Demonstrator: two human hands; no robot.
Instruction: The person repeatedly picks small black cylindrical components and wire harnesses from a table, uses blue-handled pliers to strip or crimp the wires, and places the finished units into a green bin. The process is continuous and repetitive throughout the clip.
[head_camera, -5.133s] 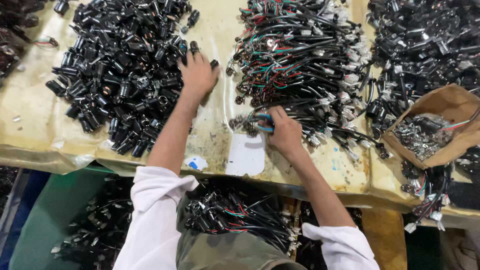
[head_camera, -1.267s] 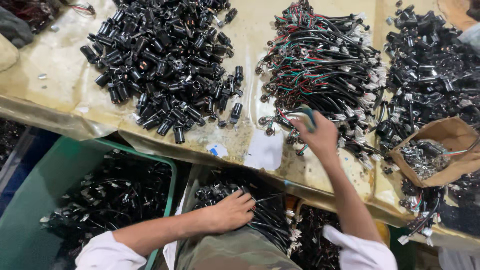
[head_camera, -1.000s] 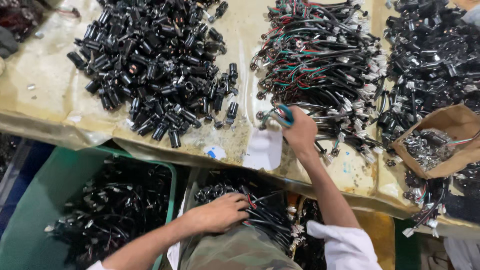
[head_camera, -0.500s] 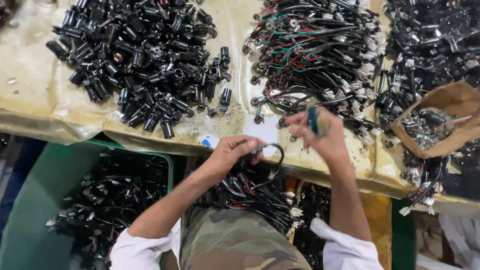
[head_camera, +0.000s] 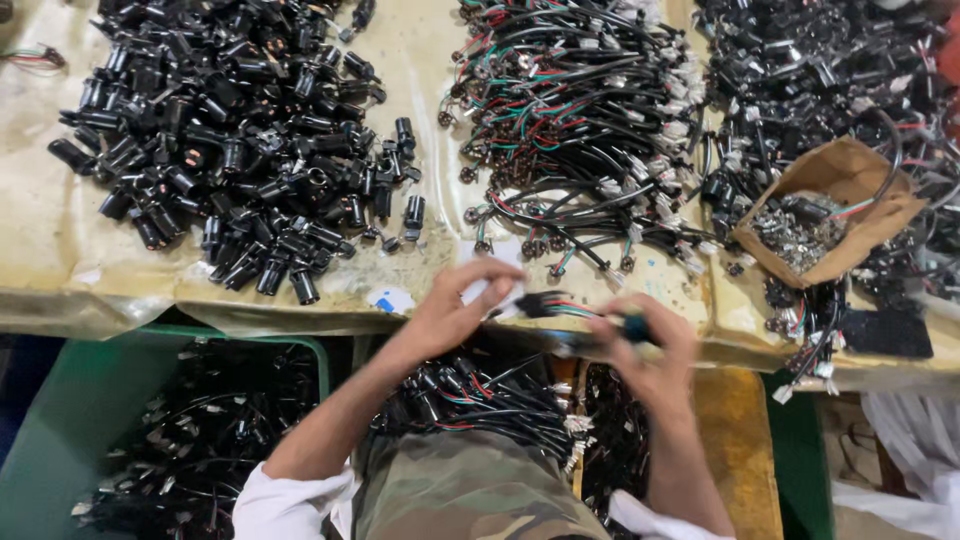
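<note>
Both hands meet at the near edge of the table (head_camera: 60, 280). The left hand (head_camera: 455, 305) pinches a black plug with red and green wires (head_camera: 545, 305), and the right hand (head_camera: 645, 350) — blurred — grips a teal-handled tool (head_camera: 634, 326) just beside it. Far left lies a heap of black plugs (head_camera: 240, 140); a wire pile (head_camera: 570, 120) sits at centre — a cardboard box (head_camera: 830, 215) to the right.

A short wire piece (head_camera: 548, 305) is held up in the air at the near edge of the table, between the two hands. It has a black plug end and thin red and green wires. It lies almost flat, pointing sideways. A small tool with a teal handle (head_camera: 632, 326) is just beside it, blurry, touching the wires' end.
</note>
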